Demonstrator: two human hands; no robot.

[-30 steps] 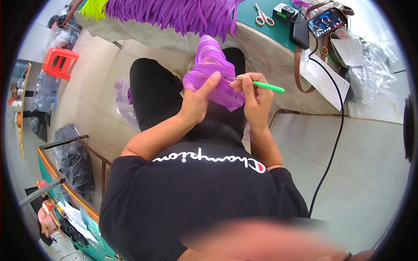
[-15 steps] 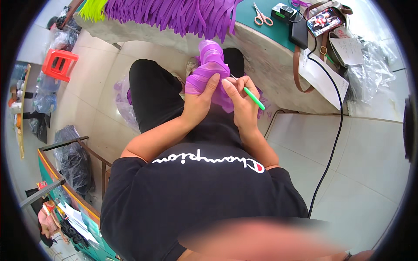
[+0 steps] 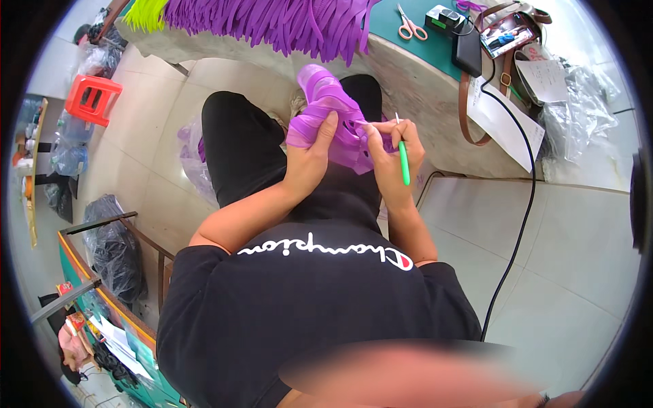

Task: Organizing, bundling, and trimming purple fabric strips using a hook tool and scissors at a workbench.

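Observation:
In front of my lap is a soft, translucent purple plastic piece with overlapping bands; its exact kind is unclear. My left hand grips its left side, thumb on top. With my right hand I hold a slim tool with a green handle and a thin metal tip, which points up and away from the piece. The right thumb and forefinger also pinch the purple edge, beside a dark opening. My left fingers are mostly hidden under the plastic.
Purple strips hang over the table edge ahead, beside lime-green ones. Scissors, a phone and a brown-strapped bag are at the right. A black cable runs down to the floor. A red stool stands left.
My right hand has moved right with the tool, whose tip has swung away from the piece. The purple piece's upper end has tilted left, and a dark opening now shows.

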